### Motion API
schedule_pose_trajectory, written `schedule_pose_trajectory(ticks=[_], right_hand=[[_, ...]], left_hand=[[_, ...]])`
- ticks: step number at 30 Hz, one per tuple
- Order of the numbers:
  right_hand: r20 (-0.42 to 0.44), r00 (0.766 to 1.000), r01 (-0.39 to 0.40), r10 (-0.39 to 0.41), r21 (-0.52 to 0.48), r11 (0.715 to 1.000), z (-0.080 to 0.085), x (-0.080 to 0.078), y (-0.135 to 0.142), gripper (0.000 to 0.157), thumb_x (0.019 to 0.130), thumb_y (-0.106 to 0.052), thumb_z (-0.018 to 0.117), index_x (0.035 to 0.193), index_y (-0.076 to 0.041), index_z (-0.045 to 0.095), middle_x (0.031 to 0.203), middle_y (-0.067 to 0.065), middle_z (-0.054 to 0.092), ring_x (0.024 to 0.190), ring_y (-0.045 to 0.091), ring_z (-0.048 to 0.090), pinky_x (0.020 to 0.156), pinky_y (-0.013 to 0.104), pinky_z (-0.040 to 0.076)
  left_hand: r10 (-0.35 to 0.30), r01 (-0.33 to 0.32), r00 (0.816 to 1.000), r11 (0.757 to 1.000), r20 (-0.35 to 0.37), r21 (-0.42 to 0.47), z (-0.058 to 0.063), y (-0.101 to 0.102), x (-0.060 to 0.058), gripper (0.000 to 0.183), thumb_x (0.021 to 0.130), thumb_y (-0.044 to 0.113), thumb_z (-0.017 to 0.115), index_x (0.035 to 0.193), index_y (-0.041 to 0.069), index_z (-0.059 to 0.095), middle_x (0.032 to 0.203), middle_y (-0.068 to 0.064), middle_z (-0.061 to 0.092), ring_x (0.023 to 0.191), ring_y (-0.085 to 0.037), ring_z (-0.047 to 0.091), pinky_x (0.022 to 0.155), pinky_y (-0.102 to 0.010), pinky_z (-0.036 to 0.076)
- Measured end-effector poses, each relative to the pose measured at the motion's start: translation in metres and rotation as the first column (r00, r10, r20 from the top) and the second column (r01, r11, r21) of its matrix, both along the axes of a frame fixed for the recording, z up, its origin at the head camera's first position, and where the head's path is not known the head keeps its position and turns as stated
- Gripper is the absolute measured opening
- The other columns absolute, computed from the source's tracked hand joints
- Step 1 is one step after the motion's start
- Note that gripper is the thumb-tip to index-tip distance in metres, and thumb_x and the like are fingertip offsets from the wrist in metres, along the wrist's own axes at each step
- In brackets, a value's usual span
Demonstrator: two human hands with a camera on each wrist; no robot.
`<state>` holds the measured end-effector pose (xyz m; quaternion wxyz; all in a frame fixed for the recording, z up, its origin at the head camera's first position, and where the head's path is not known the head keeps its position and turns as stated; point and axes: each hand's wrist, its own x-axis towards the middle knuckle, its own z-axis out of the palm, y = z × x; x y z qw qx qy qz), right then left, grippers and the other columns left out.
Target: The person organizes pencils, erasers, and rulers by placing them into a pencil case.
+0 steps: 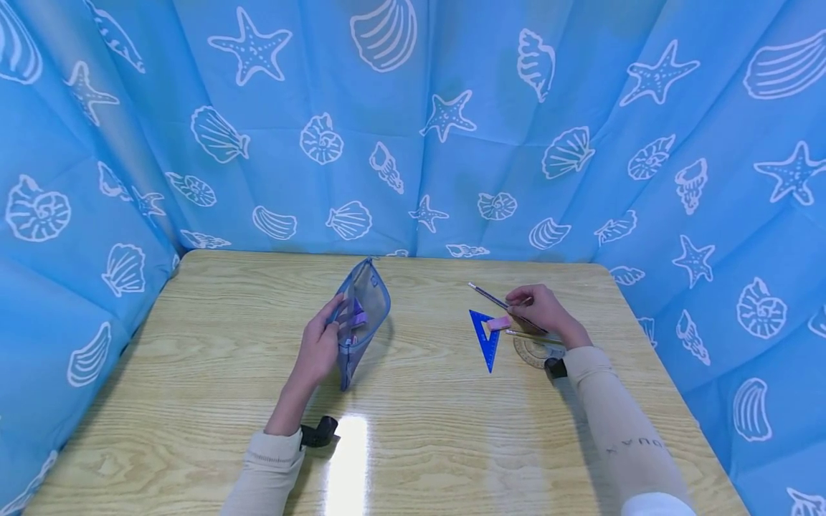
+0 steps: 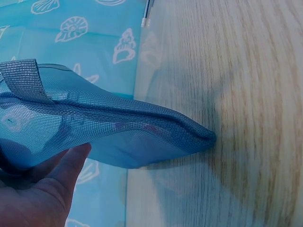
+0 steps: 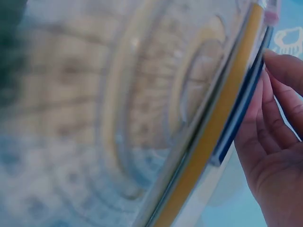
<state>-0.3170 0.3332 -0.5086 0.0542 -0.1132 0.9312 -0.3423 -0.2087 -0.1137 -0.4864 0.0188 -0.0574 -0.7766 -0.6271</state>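
Note:
My left hand (image 1: 319, 345) grips a blue mesh zip pouch (image 1: 381, 304) by its near side, and the pouch's mouth gapes. Inside it lies a purple item (image 1: 358, 315). In the left wrist view the mesh pouch (image 2: 142, 118) hangs tilted, its lower corner close to the tabletop. Toward the right of the table, my right hand (image 1: 543, 309) pinches a dark pencil (image 1: 487, 294) between thumb and fingers. Beside and under that hand are a yellow pencil (image 1: 525, 335), a clear protractor (image 1: 530, 354), a pink eraser (image 1: 499, 324) and a blue set square (image 1: 484, 340).
A wooden table (image 1: 426, 430) lies under both hands, with a bright reflection near its front. Behind and at the sides hangs a blue curtain (image 1: 400, 107) with white shell and starfish prints.

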Motion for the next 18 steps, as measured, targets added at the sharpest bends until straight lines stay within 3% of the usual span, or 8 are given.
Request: schedule_pose_trajectory(ticks=[4, 8, 12, 18], right_hand=[[0.107, 0.994, 0.049, -0.036, -0.112, 0.993, 0.001, -0.004, 0.004, 0.031, 0.104, -0.013, 0.057, 0.123, 0.009, 0.066, 0.109, 0.023, 0.069, 0.089, 0.019, 0.067, 0.078, 0.032, 0.063], [0.211, 0.977, 0.089, -0.043, -0.214, 0.973, 0.004, -0.007, 0.005, 0.039, 0.105, -0.017, 0.055, 0.131, 0.013, 0.059, 0.116, 0.029, 0.065, 0.091, 0.019, 0.069, 0.082, 0.031, 0.064], [0.178, 0.983, 0.077, -0.049, -0.152, 0.985, 0.007, -0.010, 0.000, 0.041, 0.098, -0.015, 0.067, 0.131, 0.009, 0.062, 0.120, 0.027, 0.067, 0.097, 0.021, 0.068, 0.081, 0.027, 0.061], [0.101, 0.994, 0.048, -0.045, -0.034, 0.998, 0.006, -0.015, -0.009, 0.045, 0.084, -0.014, 0.082, 0.122, 0.005, 0.068, 0.111, 0.020, 0.072, 0.097, 0.024, 0.068, 0.077, 0.024, 0.056]], left_hand=[[0.004, -0.004, 1.000, 1.000, 0.014, -0.009, 0.001, 0.000, 0.000, 0.056, 0.104, 0.003, 0.025, 0.159, 0.004, 0.030, 0.158, -0.017, 0.042, 0.140, -0.042, 0.046, 0.118, -0.055, 0.039], [0.008, -0.008, 1.000, 1.000, 0.018, -0.003, 0.001, 0.000, 0.001, 0.056, 0.104, 0.004, 0.026, 0.159, 0.003, 0.030, 0.159, -0.017, 0.042, 0.140, -0.043, 0.046, 0.118, -0.055, 0.039], [0.008, -0.008, 1.000, 1.000, 0.017, 0.003, 0.002, 0.000, 0.001, 0.055, 0.104, 0.004, 0.026, 0.159, 0.003, 0.031, 0.159, -0.018, 0.042, 0.140, -0.043, 0.046, 0.118, -0.055, 0.038], [0.010, -0.010, 1.000, 1.000, 0.023, 0.008, 0.002, 0.001, 0.000, 0.055, 0.104, 0.004, 0.026, 0.159, 0.004, 0.031, 0.159, -0.017, 0.042, 0.142, -0.042, 0.045, 0.120, -0.055, 0.037]])
